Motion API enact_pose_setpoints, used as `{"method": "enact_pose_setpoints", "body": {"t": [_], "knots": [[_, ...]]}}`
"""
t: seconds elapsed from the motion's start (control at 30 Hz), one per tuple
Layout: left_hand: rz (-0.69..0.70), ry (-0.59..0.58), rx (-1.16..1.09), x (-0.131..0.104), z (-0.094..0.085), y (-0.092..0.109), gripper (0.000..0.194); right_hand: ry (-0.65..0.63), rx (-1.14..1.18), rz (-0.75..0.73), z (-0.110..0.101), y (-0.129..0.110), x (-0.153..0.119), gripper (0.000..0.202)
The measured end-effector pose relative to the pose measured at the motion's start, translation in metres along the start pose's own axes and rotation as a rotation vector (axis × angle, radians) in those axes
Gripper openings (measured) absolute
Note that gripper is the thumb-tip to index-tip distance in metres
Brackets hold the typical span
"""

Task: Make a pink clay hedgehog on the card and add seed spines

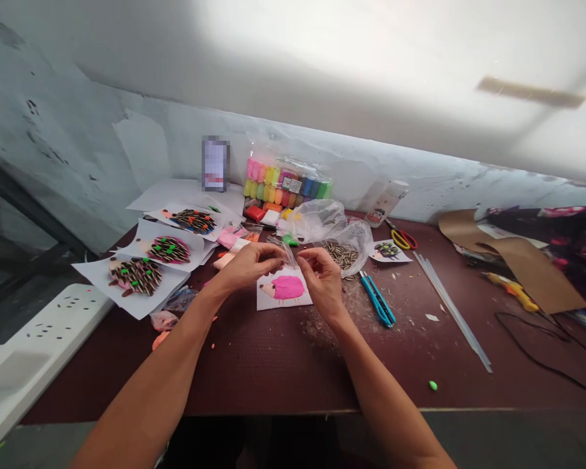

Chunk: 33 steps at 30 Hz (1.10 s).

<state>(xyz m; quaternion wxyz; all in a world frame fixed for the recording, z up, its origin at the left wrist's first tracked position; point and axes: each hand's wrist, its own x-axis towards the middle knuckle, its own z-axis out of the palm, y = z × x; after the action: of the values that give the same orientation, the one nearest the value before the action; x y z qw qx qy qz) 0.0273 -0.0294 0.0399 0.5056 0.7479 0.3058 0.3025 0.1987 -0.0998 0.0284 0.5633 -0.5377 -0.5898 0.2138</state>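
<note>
My left hand (pixel 254 264) and my right hand (pixel 321 280) are raised over the middle of the table, fingers pinched. Between them stretches a small clear plastic bag (pixel 288 255), its edges at the fingertips of both hands. Something dark brown shows at the left fingertips, too small to name. Just below the hands lies a white card (pixel 265 301) with a pink clay hedgehog (pixel 289 287) on it; its face is pale and its thin legs are drawn. Behind the right hand, an open plastic bag holds many small brown sticks (pixel 340 254).
Finished hedgehog cards (pixel 135 275) lie on paper at left, near a white power strip (pixel 43 352). Colored clay packs (pixel 288 185) lean at the back. To the right are a teal utility knife (pixel 377 299), scissors (pixel 401 238), glue sticks (pixel 454 312) and a yellow glue gun (pixel 512 291).
</note>
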Motion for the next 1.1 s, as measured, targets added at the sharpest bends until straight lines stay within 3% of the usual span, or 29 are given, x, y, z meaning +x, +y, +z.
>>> {"method": "enact_pose_setpoints", "body": {"t": [0.27,0.47,0.7,0.8,0.87,0.97,1.1], "knots": [[-0.074,-0.080,0.095,-0.003,0.000,0.002,0.022,-0.201,0.163,0.184,0.003,0.007,0.002,0.020],[-0.133,-0.088,-0.119,-0.004,-0.006,0.000,0.024,-0.134,0.148,0.215,-0.001,0.011,0.006,0.017],[-0.138,-0.103,-0.095,-0.005,-0.012,0.001,0.025,-0.212,0.139,0.156,-0.003,0.020,0.007,0.022],[-0.164,-0.154,-0.046,-0.007,-0.010,0.009,0.025,-0.314,0.177,0.120,-0.002,0.022,0.007,0.030],[-0.179,-0.212,-0.011,-0.008,-0.009,0.013,0.027,-0.350,0.186,0.111,-0.002,0.023,0.007,0.024],[-0.189,-0.257,-0.010,-0.009,-0.007,0.015,0.029,-0.312,0.151,0.109,-0.002,0.027,0.006,0.014],[-0.200,-0.183,-0.048,-0.009,-0.006,0.010,0.028,-0.290,0.061,0.025,-0.004,0.029,0.007,0.012]]}}
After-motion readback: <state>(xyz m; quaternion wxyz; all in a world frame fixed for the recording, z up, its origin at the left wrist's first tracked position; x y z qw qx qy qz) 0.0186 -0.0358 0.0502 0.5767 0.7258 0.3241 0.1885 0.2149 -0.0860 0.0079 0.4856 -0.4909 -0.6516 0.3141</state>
